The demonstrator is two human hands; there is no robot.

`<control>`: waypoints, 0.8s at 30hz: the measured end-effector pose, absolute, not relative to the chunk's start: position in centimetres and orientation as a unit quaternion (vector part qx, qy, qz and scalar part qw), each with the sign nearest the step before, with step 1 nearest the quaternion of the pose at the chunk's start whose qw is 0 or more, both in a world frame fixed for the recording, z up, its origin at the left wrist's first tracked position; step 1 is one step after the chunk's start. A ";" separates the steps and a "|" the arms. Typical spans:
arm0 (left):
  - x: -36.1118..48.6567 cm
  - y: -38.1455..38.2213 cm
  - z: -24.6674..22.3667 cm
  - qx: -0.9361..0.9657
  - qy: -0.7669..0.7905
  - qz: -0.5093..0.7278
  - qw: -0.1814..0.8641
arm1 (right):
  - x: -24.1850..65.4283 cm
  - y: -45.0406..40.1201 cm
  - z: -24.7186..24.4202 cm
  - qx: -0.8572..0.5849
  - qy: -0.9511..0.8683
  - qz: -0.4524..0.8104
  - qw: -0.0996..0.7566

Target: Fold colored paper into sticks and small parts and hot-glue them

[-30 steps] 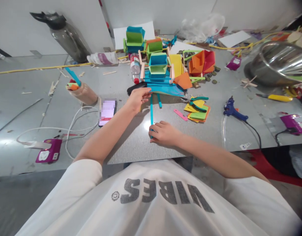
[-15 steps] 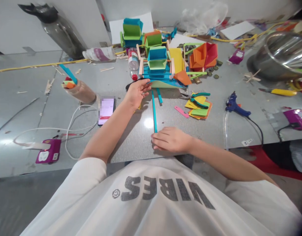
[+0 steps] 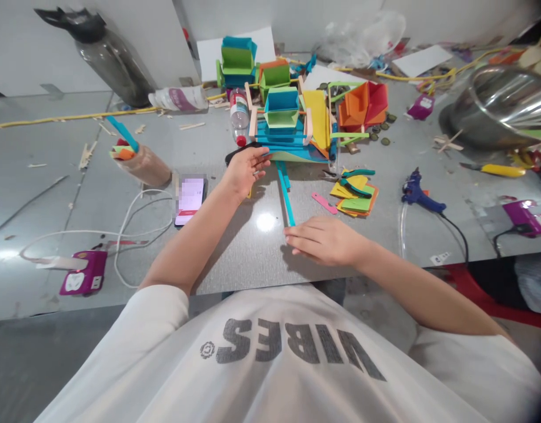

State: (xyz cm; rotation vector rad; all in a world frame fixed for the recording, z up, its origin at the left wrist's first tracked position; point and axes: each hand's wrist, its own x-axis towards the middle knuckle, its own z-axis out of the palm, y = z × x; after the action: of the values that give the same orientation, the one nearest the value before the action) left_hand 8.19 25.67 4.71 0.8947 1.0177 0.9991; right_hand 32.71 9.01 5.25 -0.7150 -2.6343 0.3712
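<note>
My right hand (image 3: 323, 239) lies low over the table near its front edge, fingers closed on the near end of a narrow blue paper strip (image 3: 287, 200). The strip runs away from me towards a paper model (image 3: 283, 108) with a blue and green folded wheel between pale wooden posts. Beside the near left corner of the model's curling blue-green base sheet (image 3: 297, 155) is my left hand (image 3: 249, 169), fingers loosely bent and apart. Its fingertips reach the sheet's edge. A shorter blue strip (image 3: 285, 177) lies beside the long one, partly overlapped.
Right of the strips lie a pink cutter (image 3: 324, 202), coloured paper squares (image 3: 357, 204) with green-handled pliers (image 3: 357, 183) on top, and a blue glue gun (image 3: 423, 192). A phone (image 3: 191, 201), cables and a paper-filled cup (image 3: 147, 164) are left. A steel pot (image 3: 486, 111) stands right.
My right hand has moved right and slightly away from me, swinging the strip's near end rightward. My left hand stays near the sheet's corner. The orange paper on the model is now mostly out of sight.
</note>
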 end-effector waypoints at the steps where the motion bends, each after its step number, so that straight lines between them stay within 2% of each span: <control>1: 8.2 25.6 4.7 0.396 0.455 0.440 0.665 | 32.6 9.5 5.0 -0.256 -0.939 0.128 0.193; 5: 8.2 25.7 4.6 0.398 0.474 0.432 0.656 | 31.8 11.8 3.3 -0.271 -0.937 0.109 0.193; 10: 8.2 25.8 4.2 0.419 0.507 0.408 0.633 | 30.1 14.9 0.9 -0.335 -0.929 0.081 0.135; 13: 7.9 25.8 3.8 0.427 0.515 0.397 0.628 | 29.0 17.0 -0.1 -0.363 -0.920 0.071 0.130; 20: 7.9 25.5 3.3 0.432 0.532 0.385 0.618 | 27.5 20.9 -1.0 -0.437 -0.893 0.018 0.109; 24: 7.9 24.3 5.0 0.454 0.522 0.356 0.627 | 27.2 19.7 -1.0 -0.440 -0.891 0.015 0.110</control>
State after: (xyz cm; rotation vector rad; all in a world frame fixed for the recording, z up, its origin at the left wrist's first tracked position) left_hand 7.89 24.31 5.02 1.0417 1.1975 0.8172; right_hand 27.24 19.72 -0.97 -1.2944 -2.6183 0.0430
